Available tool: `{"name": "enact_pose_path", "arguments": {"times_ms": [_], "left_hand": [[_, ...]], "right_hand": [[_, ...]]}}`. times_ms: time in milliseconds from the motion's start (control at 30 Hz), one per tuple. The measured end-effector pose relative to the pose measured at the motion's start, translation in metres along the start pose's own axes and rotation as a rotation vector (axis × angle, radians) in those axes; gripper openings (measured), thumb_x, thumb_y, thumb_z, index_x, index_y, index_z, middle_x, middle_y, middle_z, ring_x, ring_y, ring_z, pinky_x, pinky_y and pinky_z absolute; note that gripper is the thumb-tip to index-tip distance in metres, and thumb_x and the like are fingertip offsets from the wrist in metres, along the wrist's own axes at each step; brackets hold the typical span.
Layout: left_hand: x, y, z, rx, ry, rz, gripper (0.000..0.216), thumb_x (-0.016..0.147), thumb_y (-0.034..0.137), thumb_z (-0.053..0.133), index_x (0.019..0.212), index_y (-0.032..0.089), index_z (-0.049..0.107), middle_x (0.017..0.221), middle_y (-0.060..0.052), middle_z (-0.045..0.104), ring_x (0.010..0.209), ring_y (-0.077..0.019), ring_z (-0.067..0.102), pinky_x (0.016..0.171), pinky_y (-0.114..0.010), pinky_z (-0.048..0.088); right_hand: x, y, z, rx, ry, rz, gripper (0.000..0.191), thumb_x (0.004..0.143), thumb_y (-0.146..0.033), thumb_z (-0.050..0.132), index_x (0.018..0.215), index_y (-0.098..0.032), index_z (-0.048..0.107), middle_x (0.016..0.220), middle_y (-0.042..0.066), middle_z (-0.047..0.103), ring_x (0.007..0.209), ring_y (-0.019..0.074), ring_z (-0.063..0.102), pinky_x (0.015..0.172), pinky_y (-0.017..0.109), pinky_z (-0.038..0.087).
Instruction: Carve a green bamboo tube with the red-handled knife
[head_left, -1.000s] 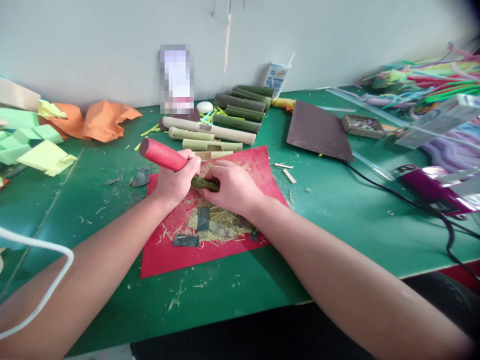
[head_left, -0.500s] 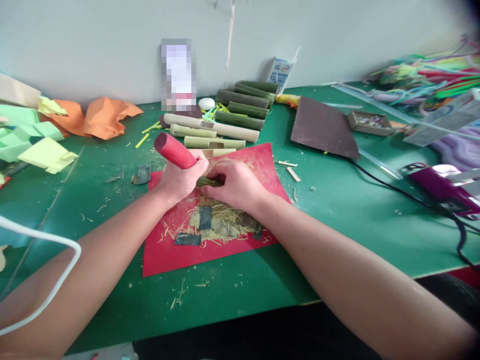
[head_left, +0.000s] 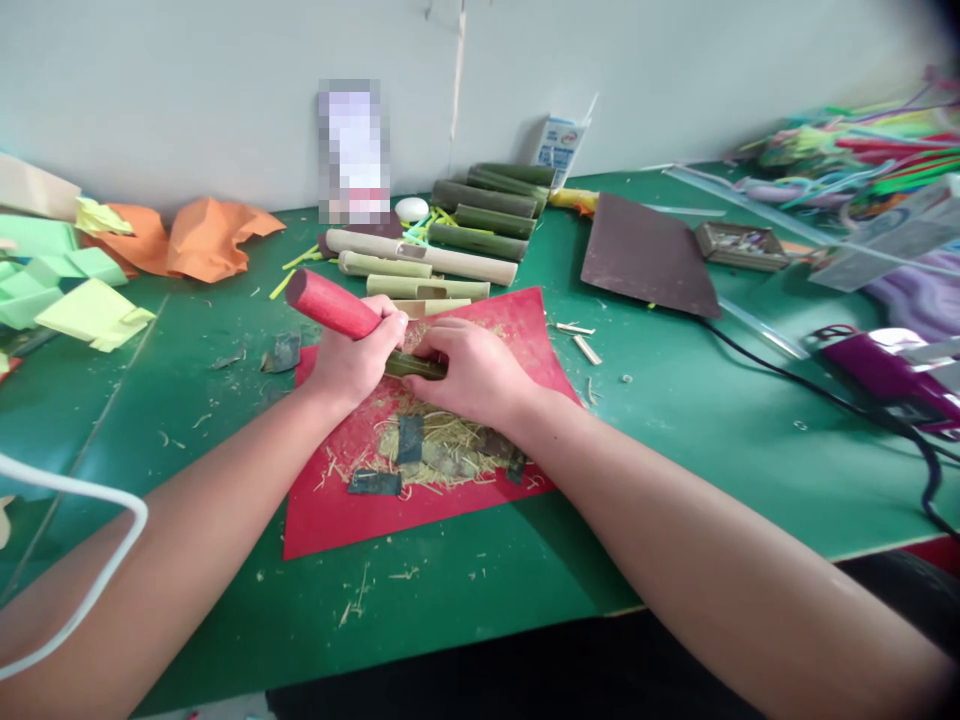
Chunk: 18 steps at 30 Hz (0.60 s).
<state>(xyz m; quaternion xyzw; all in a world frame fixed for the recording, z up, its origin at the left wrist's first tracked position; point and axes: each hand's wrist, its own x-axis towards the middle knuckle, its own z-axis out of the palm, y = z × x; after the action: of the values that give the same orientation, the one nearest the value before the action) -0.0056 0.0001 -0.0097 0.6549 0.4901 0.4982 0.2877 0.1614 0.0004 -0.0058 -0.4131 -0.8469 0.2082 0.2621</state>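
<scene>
My left hand (head_left: 352, 362) is closed round a thick red-handled tool (head_left: 330, 303), its handle slanting up and to the left. The tool's working end is hidden by my fingers and cannot be made out. A short green bamboo tube (head_left: 418, 367) lies under the tool, gripped at its right end by my right hand (head_left: 484, 372). Beneath both hands is a red sheet (head_left: 330, 520) strewn with pale bamboo shavings (head_left: 450, 455). Dark strips of bamboo skin (head_left: 375, 482) rest among the shavings.
Several bamboo tubes (head_left: 491, 248), some notched, lie behind the sheet. A phone (head_left: 354, 150) leans on the wall. Crumpled orange paper (head_left: 214, 240) and folded green paper (head_left: 56, 265) sit left. To the right are a dark board (head_left: 645, 250), a small box (head_left: 742, 245) and a black cable (head_left: 810, 400).
My left hand and the red handle have shifted slightly left, and the handle leans lower. More of the bamboo tube shows between my hands. My right hand stays nearly in place.
</scene>
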Motion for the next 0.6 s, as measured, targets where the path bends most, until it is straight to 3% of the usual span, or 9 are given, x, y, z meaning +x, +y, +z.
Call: {"name": "enact_pose_path", "arguments": {"times_ms": [133, 367, 467, 600], "left_hand": [[-0.002, 0.003, -0.001, -0.031, -0.028, 0.032, 0.028, 0.086, 0.028, 0.055, 0.059, 0.018, 0.052, 0.057, 0.002, 0.049, 0.055, -0.0102, 0.045, 0.054, -0.026, 0.038], [-0.004, 0.027, -0.004, -0.101, 0.038, 0.043, 0.048, 0.090, 0.059, 0.051, 0.063, 0.020, 0.055, 0.052, 0.001, 0.046, 0.045, -0.0095, 0.039, 0.045, -0.027, 0.034], [-0.001, 0.028, -0.008, -0.095, 0.082, 0.037, 0.041, 0.092, 0.052, 0.051, 0.068, 0.020, 0.057, 0.053, 0.001, 0.047, 0.045, -0.0096, 0.042, 0.045, -0.027, 0.035], [0.009, 0.028, -0.016, -0.140, 0.023, 0.034, 0.016, 0.088, 0.036, 0.063, 0.083, 0.021, 0.058, 0.060, 0.003, 0.056, 0.052, -0.0094, 0.050, 0.050, -0.026, 0.040]], "right_hand": [[0.000, 0.002, -0.003, -0.006, -0.018, -0.024, 0.010, 0.073, -0.025, 0.067, 0.078, -0.016, 0.064, 0.084, 0.005, 0.066, 0.076, 0.0159, 0.054, 0.067, 0.029, 0.038], [0.003, 0.011, -0.010, 0.012, -0.026, -0.096, 0.016, 0.071, -0.017, 0.070, 0.087, -0.017, 0.069, 0.094, 0.006, 0.068, 0.090, 0.0197, 0.058, 0.081, 0.032, 0.043], [0.003, 0.014, -0.011, 0.009, -0.015, -0.094, 0.020, 0.068, -0.014, 0.069, 0.087, -0.017, 0.068, 0.093, 0.005, 0.068, 0.087, 0.0186, 0.057, 0.077, 0.030, 0.042], [0.003, 0.014, -0.010, 0.001, -0.022, -0.099, 0.021, 0.066, -0.014, 0.068, 0.086, -0.017, 0.065, 0.092, 0.004, 0.066, 0.083, 0.0167, 0.055, 0.073, 0.029, 0.040]]}}
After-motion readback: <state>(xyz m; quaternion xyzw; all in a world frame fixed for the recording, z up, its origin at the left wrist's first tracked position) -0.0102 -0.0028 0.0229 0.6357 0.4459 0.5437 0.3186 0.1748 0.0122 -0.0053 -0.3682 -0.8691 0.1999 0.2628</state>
